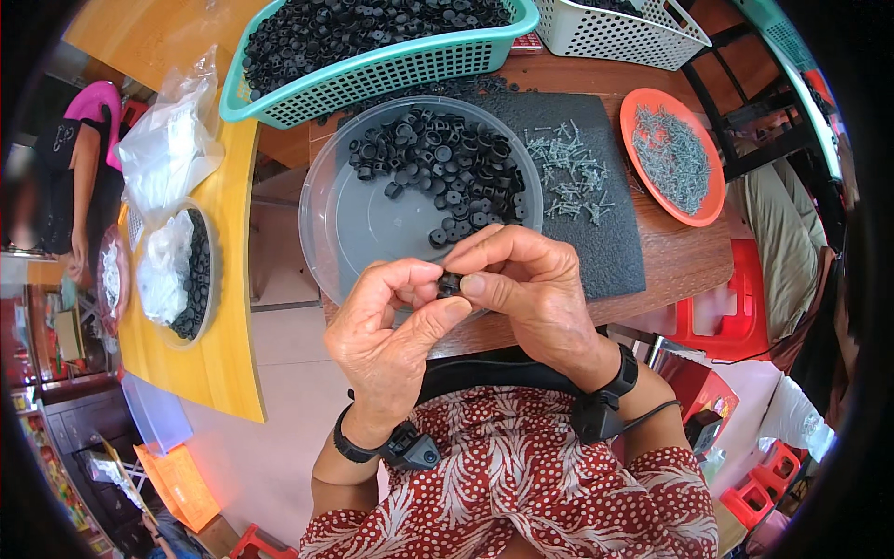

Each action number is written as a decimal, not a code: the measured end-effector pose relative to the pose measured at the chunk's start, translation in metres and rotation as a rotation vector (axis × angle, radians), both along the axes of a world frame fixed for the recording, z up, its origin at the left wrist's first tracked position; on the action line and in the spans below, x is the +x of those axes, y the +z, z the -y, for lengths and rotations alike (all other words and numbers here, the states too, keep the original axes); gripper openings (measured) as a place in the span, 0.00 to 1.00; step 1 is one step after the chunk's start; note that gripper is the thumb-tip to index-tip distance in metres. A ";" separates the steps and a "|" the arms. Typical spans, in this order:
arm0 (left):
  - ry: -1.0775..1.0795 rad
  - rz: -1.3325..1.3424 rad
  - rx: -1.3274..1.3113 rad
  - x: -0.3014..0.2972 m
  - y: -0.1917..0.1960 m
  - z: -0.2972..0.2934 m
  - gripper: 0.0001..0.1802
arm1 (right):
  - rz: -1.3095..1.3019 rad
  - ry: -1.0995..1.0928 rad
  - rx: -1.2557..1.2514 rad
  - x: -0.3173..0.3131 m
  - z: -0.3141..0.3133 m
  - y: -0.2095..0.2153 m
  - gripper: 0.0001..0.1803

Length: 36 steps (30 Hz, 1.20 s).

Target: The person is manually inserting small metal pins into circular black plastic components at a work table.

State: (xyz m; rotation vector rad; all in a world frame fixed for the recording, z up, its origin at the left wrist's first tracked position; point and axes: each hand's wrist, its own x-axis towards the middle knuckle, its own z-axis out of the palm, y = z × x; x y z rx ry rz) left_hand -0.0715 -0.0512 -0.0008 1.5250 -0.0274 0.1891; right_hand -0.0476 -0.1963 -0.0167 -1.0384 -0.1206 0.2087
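Note:
A small black plastic cap-like part (pixel 449 284) is pinched between my two hands, just over the near rim of a clear round tub (pixel 326 219). My left hand (pixel 391 326) grips it from the left with thumb and forefinger. From the other side my right hand (pixel 535 298) closes thumb and fingers on the same part; whether a screw is also between those fingertips, I cannot tell. Many similar black parts (pixel 456 172) lie in the far and right side of the tub. Loose silver screws (pixel 570 177) are scattered on a dark mat (pixel 615 265) to the right.
An orange plate (pixel 715 196) of screws sits at the right. Behind the tub stands a teal basket (pixel 391 84) heaped with black parts, beside a white basket (pixel 619 37). A yellow table (pixel 228 363) at left bears bags and a bowl. Another person's arm (pixel 82 196) shows far left.

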 end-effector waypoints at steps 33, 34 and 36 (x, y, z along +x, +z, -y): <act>-0.107 -0.090 0.059 0.007 -0.001 -0.005 0.17 | 0.038 -0.020 -0.037 0.004 0.002 -0.002 0.07; -0.107 -0.091 0.059 0.007 -0.002 -0.006 0.17 | 0.041 -0.021 -0.039 0.004 0.001 -0.002 0.07; -0.132 -0.097 -0.019 0.006 -0.005 -0.005 0.17 | 0.055 -0.030 -0.049 0.002 0.001 -0.001 0.07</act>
